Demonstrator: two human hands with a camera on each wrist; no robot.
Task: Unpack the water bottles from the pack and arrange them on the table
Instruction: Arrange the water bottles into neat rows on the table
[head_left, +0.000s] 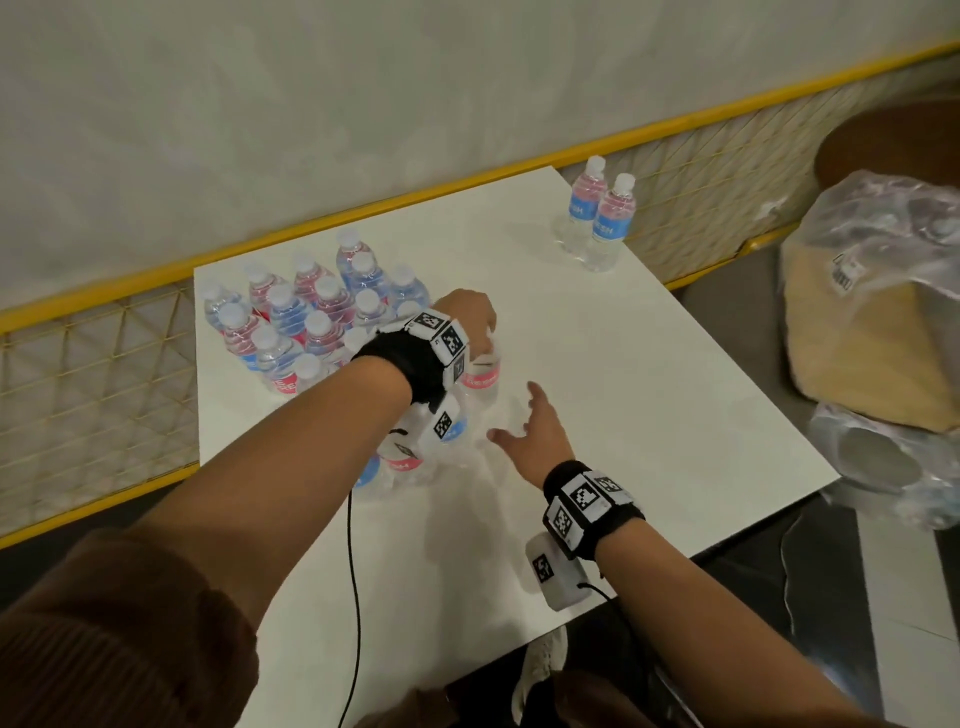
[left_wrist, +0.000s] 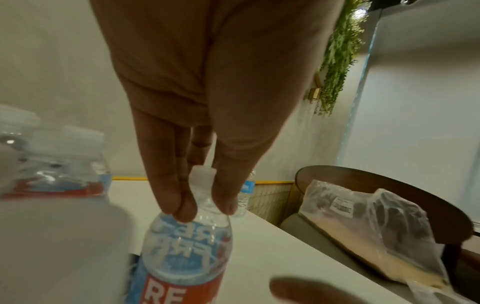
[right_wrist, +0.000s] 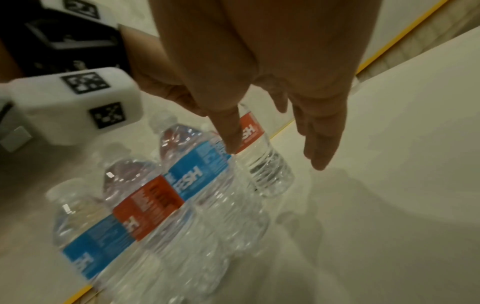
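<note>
My left hand (head_left: 483, 338) pinches the white cap and neck of one water bottle (head_left: 480, 382) that stands upright on the white table (head_left: 649, 389). In the left wrist view my left hand (left_wrist: 202, 207) has fingers and thumb closed round the cap above the blue and red label of that bottle (left_wrist: 182, 257). My right hand (head_left: 511, 415) hovers open just right of it, fingers spread and holding nothing. In the right wrist view my right hand (right_wrist: 275, 156) hangs beside a short row of bottles (right_wrist: 145, 209). A large cluster of bottles (head_left: 306, 322) stands at the back left.
Two bottles (head_left: 597, 218) stand at the table's far right corner. A chair on the right carries a plastic-wrapped bundle (head_left: 872, 312) with crumpled clear wrap (head_left: 883, 467) below it. A yellow mesh railing (head_left: 104, 364) runs behind the table. A black cable (head_left: 356, 597) hangs from my left wrist.
</note>
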